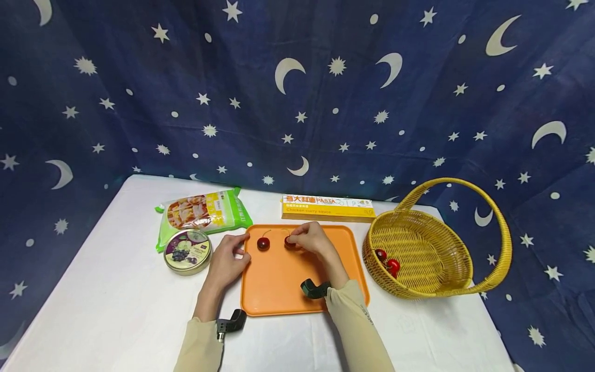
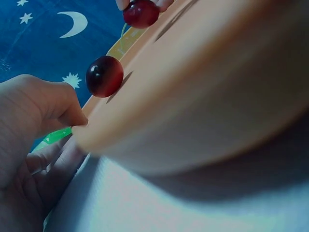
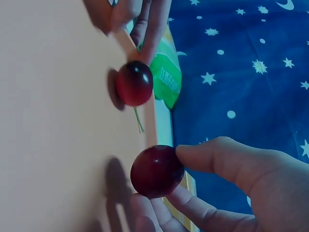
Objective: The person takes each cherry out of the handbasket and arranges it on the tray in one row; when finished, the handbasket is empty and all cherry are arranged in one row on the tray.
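Note:
In the head view, my right hand (image 1: 312, 238) is over the upper middle of an orange tray (image 1: 279, 289). It pinches a dark red cherry (image 3: 157, 171) between thumb and fingers, and the right wrist view shows a shadow on the tray beside it. A second cherry (image 1: 263, 244), stem pointing up, lies on the tray to the left of the held one. My left hand (image 1: 228, 261) grips the tray's left rim, with a fingertip on top and other fingers outside below it, as the left wrist view shows.
A yellow wicker basket (image 1: 453, 248) with a tall handle stands right of the tray, with red cherries (image 1: 392, 266) inside. Behind the tray lies a pasta box (image 1: 327, 208). On the left are a green food bag (image 1: 228, 209) and a round tin (image 1: 188, 251).

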A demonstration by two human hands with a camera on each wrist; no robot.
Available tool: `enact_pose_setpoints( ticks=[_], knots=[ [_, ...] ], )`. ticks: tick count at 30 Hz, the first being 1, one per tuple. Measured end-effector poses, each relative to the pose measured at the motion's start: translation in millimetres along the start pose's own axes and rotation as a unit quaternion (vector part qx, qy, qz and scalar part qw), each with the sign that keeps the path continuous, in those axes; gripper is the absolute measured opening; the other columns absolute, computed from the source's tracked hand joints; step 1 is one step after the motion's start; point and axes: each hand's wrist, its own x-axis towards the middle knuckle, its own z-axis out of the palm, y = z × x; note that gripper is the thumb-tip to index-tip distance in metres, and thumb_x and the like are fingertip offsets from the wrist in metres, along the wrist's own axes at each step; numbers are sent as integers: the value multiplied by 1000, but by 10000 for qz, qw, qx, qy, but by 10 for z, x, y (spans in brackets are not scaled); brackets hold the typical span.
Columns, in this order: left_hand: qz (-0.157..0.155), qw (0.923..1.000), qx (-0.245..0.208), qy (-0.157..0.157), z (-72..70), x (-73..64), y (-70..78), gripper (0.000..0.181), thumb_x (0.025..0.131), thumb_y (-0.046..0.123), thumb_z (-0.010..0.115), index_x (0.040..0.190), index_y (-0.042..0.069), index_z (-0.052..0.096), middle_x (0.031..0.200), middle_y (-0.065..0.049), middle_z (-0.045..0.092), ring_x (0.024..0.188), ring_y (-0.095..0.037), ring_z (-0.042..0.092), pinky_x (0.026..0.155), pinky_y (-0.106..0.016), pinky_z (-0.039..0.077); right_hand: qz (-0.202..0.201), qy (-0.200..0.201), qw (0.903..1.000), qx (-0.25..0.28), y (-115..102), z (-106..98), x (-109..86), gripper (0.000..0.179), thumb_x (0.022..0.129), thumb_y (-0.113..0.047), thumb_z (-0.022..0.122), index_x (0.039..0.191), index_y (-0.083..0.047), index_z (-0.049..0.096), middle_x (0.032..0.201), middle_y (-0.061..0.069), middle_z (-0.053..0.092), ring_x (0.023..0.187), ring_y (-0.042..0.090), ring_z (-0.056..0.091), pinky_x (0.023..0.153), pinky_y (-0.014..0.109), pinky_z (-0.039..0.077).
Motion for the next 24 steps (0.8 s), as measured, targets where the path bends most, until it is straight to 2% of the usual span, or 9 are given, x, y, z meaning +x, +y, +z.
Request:
enact_pose_setpoints(
  ticks=[13, 24],
  knots=[
    [-56, 10000, 13, -35, -9, -10, 0, 49, 77, 3, 68, 126, 3, 65, 104, -13, 59, 82, -20, 57, 77, -37, 42, -40, -170, 9998, 109, -11, 234, 37, 19, 81, -8, 77, 91, 4, 68, 79, 13, 68, 65, 20, 64, 61, 30, 52],
    [19, 10000, -11, 16, -1, 1, -6, 50, 76, 3, 69, 126, 3, 65, 104, -13, 59, 81, -20, 59, 77, -37, 43, -204, -18, 9998, -70, 11, 295, 62, 20, 82, -12, 77, 90, 3, 68, 77, 12, 69, 61, 17, 61, 55, 25, 45]
  ],
)
